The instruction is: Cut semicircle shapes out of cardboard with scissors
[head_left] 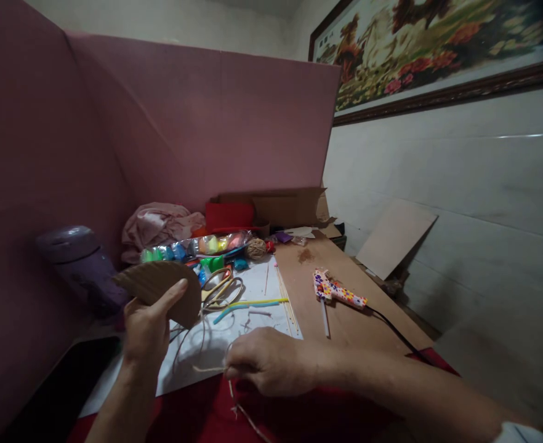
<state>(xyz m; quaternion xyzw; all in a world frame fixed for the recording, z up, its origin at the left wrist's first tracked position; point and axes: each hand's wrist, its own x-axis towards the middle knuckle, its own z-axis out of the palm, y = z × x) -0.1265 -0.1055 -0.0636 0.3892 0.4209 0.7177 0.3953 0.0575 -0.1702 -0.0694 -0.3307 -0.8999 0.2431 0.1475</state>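
My left hand (149, 326) grips a cut piece of brown corrugated cardboard (172, 292), raised above the white paper, with the thumb lying across its face. Lower and to the right, my right hand (271, 363) is closed in a pinch on a thin length of twine (234, 400). One end of the twine trails down over the red cloth. Thin strands hang beside the cardboard. Gold-handled scissors (223, 292) lie just beyond it, partly hidden. Yellow and blue strips (253, 303) rest on the paper in front of my right hand.
A flower-patterned glue gun (340, 292) with a black cord lies on a cardboard sheet (359, 326) at right. Thin sticks (287, 301) lie on the white paper (262, 277). Behind are packs of coloured clay (193, 247) and a twine ball (255, 248). A purple bottle (82, 271) stands left.
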